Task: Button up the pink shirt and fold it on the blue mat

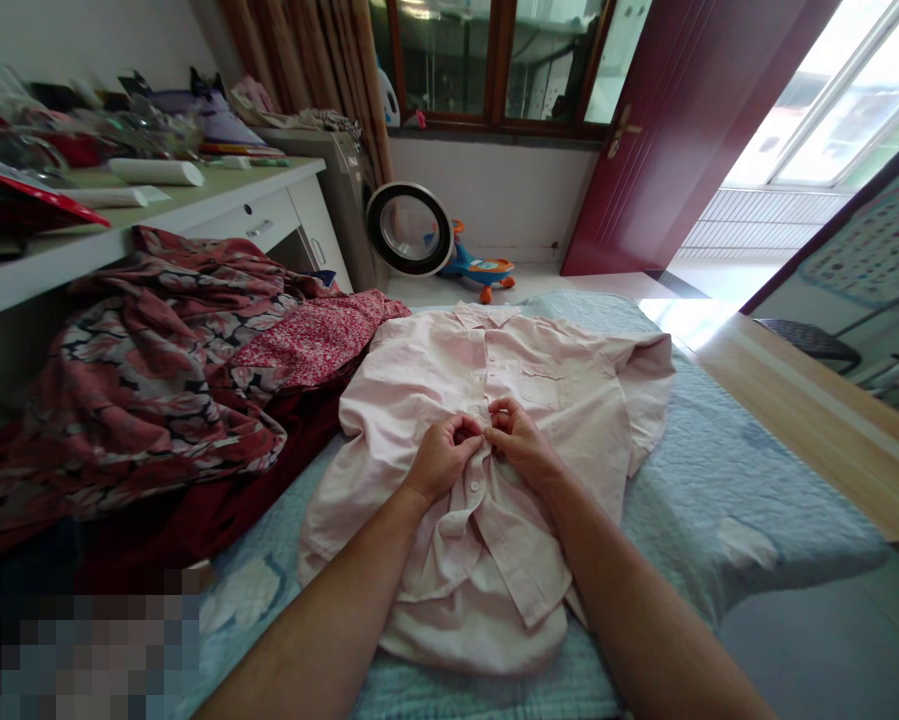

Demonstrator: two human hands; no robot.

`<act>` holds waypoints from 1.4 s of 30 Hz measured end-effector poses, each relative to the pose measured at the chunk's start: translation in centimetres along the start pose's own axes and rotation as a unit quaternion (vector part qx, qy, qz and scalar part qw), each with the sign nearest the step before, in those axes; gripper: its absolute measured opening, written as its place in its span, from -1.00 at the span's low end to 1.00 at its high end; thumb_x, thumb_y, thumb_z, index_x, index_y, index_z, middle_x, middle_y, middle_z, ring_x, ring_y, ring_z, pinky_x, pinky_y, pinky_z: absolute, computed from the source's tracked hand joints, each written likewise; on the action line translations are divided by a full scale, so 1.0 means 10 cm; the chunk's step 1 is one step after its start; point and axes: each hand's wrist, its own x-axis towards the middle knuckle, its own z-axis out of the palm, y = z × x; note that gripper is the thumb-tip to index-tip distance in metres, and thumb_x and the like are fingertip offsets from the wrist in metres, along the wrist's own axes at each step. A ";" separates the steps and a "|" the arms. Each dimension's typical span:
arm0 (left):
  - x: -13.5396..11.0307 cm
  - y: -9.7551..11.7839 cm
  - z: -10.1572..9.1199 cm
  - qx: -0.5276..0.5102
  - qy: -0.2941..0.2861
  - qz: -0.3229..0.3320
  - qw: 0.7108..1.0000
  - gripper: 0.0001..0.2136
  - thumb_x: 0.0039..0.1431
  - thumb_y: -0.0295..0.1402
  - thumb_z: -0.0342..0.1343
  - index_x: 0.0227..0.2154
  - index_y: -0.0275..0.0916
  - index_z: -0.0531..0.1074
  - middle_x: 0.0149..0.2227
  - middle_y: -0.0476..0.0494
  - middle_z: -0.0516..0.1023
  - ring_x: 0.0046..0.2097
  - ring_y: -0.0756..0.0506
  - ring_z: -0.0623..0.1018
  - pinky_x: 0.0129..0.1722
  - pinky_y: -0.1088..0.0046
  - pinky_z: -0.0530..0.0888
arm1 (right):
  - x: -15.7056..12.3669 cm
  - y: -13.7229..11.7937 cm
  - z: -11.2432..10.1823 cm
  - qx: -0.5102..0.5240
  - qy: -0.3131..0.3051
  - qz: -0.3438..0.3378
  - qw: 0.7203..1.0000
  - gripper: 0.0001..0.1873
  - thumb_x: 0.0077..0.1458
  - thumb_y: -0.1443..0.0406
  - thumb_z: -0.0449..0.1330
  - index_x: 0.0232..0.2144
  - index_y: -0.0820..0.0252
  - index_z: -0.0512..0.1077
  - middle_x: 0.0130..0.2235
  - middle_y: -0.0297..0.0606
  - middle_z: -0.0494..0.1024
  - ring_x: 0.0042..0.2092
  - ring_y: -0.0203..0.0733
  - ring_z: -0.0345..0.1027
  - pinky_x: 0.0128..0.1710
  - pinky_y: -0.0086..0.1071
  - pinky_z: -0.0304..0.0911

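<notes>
A pale pink button-up shirt (pixel 569 400) lies front-up on a light blue bed cover (pixel 719 480), collar at the far end. My left hand (pixel 443 455) and my right hand (pixel 520 435) meet at the shirt's front placket, about halfway down. Both hands have their fingers curled in a pinch on the placket fabric, around a button. The lower part of the placket hangs unfastened and folded over toward me.
A heap of red and floral clothes (pixel 156 400) fills the bed's left side. A cluttered white desk (pixel 216 200) stands behind it. A washing machine (pixel 408 228), a toy ride-on car (pixel 483 268) and a dark red door (pixel 681 130) lie beyond. A wooden board (pixel 809 420) borders the bed's right.
</notes>
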 end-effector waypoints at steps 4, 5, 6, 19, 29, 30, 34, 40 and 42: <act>-0.03 0.09 -0.02 0.103 -0.004 0.054 0.993 -0.95 0.10 -0.40 0.11 -0.38 -0.25 0.45 -0.37 -0.04 0.51 -0.31 -0.02 0.48 -0.25 0.48 0.43 | 0.03 0.02 -0.01 -0.080 0.038 -0.068 0.994 -0.59 -0.15 0.24 0.28 -0.21 0.12 0.25 -0.37 -0.44 0.34 -0.40 -0.34 0.20 -0.42 -0.45 0.15; -0.03 0.12 -0.01 0.140 0.014 0.079 0.987 -0.96 0.10 -0.43 0.11 -0.38 -0.24 0.45 -0.33 -0.06 0.51 -0.27 -0.04 0.48 -0.21 0.46 0.43 | 0.03 0.03 -0.02 -0.095 0.042 -0.074 0.992 -0.59 -0.16 0.27 0.26 -0.21 0.13 0.27 -0.35 -0.42 0.36 -0.38 -0.33 0.22 -0.38 -0.44 0.17; -0.03 0.14 -0.01 0.173 0.038 0.107 0.978 -0.96 0.09 -0.44 0.11 -0.38 -0.24 0.44 -0.28 -0.09 0.50 -0.21 -0.07 0.48 -0.14 0.43 0.43 | 0.03 0.03 -0.02 -0.111 0.042 -0.075 0.990 -0.61 -0.15 0.29 0.25 -0.20 0.13 0.28 -0.34 -0.40 0.38 -0.37 -0.31 0.24 -0.36 -0.42 0.19; 0.04 0.04 0.05 0.254 0.057 0.090 0.961 -0.78 0.20 -0.23 0.12 -0.15 -0.20 0.42 -0.18 -0.13 0.51 -0.18 -0.09 0.51 -0.12 0.39 0.43 | 0.05 0.05 -0.11 -0.347 0.100 -0.194 0.912 -0.59 -0.07 0.50 0.03 -0.19 0.14 0.50 -0.09 -0.17 0.49 -0.02 -0.10 0.30 0.06 -0.23 0.19; 0.01 0.04 0.07 0.358 0.041 0.105 0.927 -0.84 0.07 -0.47 0.06 -0.27 -0.19 0.43 -0.25 -0.11 0.49 -0.20 -0.11 0.49 -0.14 0.40 0.39 | 0.21 0.03 -0.29 -0.407 -0.040 -0.108 0.906 -0.62 -0.05 0.51 0.05 -0.25 0.18 0.56 -0.16 -0.16 0.55 -0.10 -0.12 0.37 -0.02 -0.29 0.22; 0.01 0.04 0.07 0.364 0.040 0.101 0.925 -0.83 0.06 -0.47 0.06 -0.27 -0.19 0.43 -0.25 -0.11 0.50 -0.20 -0.11 0.49 -0.14 0.40 0.38 | 0.24 -0.03 -0.32 -0.408 -0.072 -0.098 0.905 -0.63 -0.06 0.51 0.06 -0.27 0.17 0.57 -0.18 -0.17 0.57 -0.12 -0.12 0.38 -0.04 -0.29 0.23; 0.06 0.11 0.09 0.393 0.036 0.055 0.917 -0.87 0.06 -0.43 0.07 -0.30 -0.18 0.43 -0.26 -0.14 0.53 -0.21 -0.14 0.51 -0.20 0.39 0.37 | 0.40 -0.25 -0.43 -0.418 -0.165 -0.026 0.893 -0.69 -0.12 0.51 0.12 -0.39 0.15 0.58 -0.34 -0.25 0.61 -0.29 -0.14 0.41 -0.19 -0.33 0.23; 0.43 0.23 0.02 0.414 0.031 -0.074 0.907 -0.76 0.09 -0.10 0.12 -0.37 -0.18 0.42 -0.41 -0.17 0.57 -0.30 -0.18 0.56 -0.38 0.44 0.32 | 0.61 -0.29 -0.30 -0.464 -0.066 0.010 0.883 -0.78 -0.22 0.54 0.18 -0.54 0.16 0.53 -0.54 -0.37 0.50 -0.48 -0.28 0.28 -0.41 -0.42 0.09; 0.53 0.24 0.01 0.428 0.021 -0.087 0.899 -0.79 -0.02 -0.16 0.20 -0.42 -0.18 0.42 -0.44 -0.16 0.56 -0.31 -0.19 0.57 -0.39 0.45 0.32 | 0.63 -0.23 -0.26 -0.465 -0.052 0.008 0.884 -0.79 -0.22 0.53 0.19 -0.53 0.17 0.52 -0.55 -0.38 0.48 -0.49 -0.30 0.26 -0.44 -0.43 0.05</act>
